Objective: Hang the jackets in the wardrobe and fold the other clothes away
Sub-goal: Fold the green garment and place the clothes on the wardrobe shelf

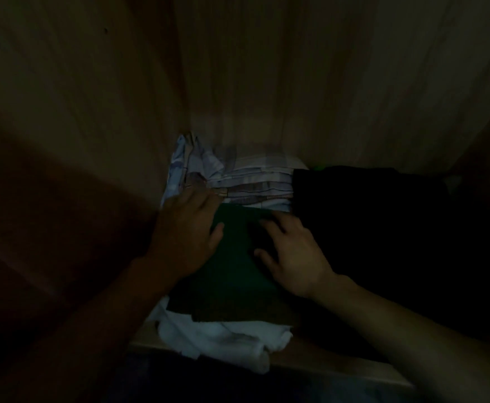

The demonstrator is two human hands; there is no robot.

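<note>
Both hands, the left hand [184, 228] and right hand [293, 254], press flat, fingers spread, on a folded dark green garment [232, 274] atop crumpled white cloth [223, 337].

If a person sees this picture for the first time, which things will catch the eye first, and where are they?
First come the two hands in the middle: the left hand and the right hand both lie flat on a folded dark green garment on the wardrobe shelf. Behind it, a pale patterned cloth stands out in the dim back corner. A white cloth hangs over the front edge of the shelf.
</note>
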